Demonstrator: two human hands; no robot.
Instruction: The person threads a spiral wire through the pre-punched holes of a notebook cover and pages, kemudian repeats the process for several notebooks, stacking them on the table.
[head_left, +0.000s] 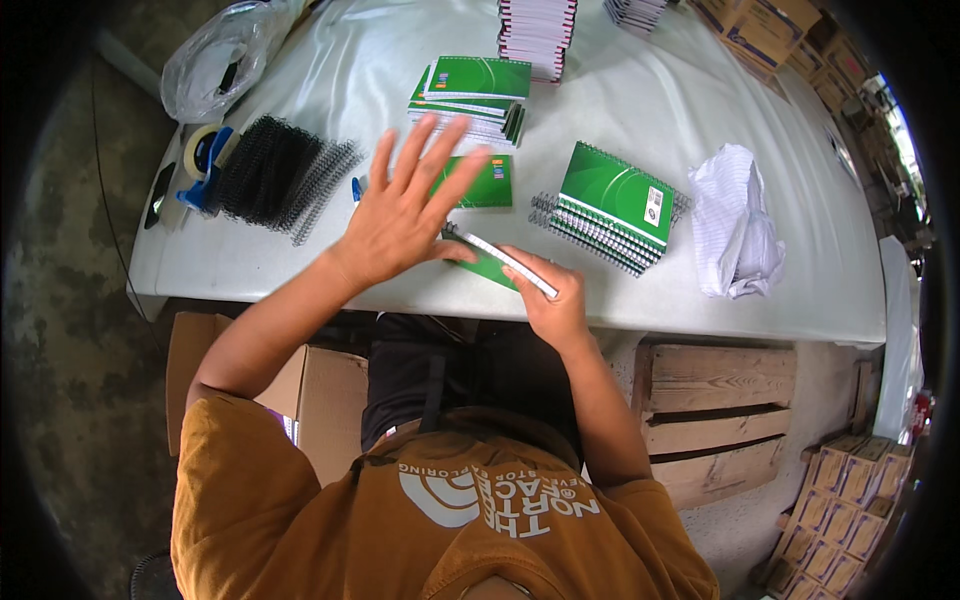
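My right hand (556, 300) grips a green-covered notebook (505, 262) near the table's front edge, with its white page edge turned up. Spread wide and slightly blurred, my left hand (398, 218) is open, its thumb close to the notebook's left end; I cannot tell whether they touch. Just behind lies another green notebook (492, 186), partly covered by the left fingers. Farther back is a loose pile of green notebooks (480, 78). To the right sits a stack of spiral-bound green notebooks (614, 195), with wire coils showing at its sides.
On the left are a heap of black binding coils (275, 175), a blue tape dispenser (205, 190), a dark phone-like object (158, 195) and a clear plastic bag (215, 65). A tall book stack (537, 40) stands behind; a white bundle (738, 225) lies right. Below are a cardboard box (330, 400) and wooden slats (715, 380).
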